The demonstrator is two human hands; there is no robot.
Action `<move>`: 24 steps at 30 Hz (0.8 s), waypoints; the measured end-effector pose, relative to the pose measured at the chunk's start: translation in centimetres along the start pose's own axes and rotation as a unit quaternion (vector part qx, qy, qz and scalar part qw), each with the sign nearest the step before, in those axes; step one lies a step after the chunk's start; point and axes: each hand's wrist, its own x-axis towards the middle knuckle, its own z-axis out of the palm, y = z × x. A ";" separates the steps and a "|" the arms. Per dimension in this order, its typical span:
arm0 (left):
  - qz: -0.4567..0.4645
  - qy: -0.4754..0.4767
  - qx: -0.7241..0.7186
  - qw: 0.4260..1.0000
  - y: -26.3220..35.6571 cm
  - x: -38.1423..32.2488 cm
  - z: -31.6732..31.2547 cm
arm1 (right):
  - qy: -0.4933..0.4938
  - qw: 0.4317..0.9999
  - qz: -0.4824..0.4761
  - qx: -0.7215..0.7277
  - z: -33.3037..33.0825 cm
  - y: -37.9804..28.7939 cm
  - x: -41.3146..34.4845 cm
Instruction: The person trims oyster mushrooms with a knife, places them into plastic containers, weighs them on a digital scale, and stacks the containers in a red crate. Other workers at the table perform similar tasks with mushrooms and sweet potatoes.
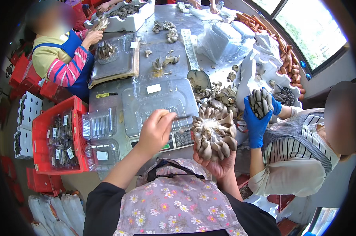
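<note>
My right hand [217,163] holds up a large cluster of oyster mushrooms [214,135], its pale cut base facing me. My left hand [157,129] grips a small knife [183,117], whose blade points right toward the cluster without clearly touching it. Beneath and beyond my left hand lies a digital scale [188,94] with an open clear plastic clamshell box [154,88] on its plate; a white label is stuck on the lid. Loose oyster mushrooms [222,94] are heaped just behind the cluster.
A co-worker in blue gloves [256,124] holds mushrooms close at my right. Another co-worker [67,59] stands at the far left by a second scale [116,67]. A red crate [80,132] of packed boxes is left. A yellow cutter [102,95] and bagged trays [225,41] lie on the table.
</note>
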 end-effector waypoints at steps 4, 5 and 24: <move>-0.032 -0.055 -0.169 0.984 4.4 1.8 -0.6 | -0.035 0.998 -0.016 -0.040 -0.2 -0.2 0.1; -0.020 -0.066 -0.185 0.980 4.6 2.2 -0.3 | -0.072 0.997 -0.015 -0.036 -1.2 -0.4 0.1; 0.108 -0.081 -0.071 0.988 4.0 1.4 -0.6 | 0.031 0.936 -0.075 -0.341 0.1 -0.8 -0.9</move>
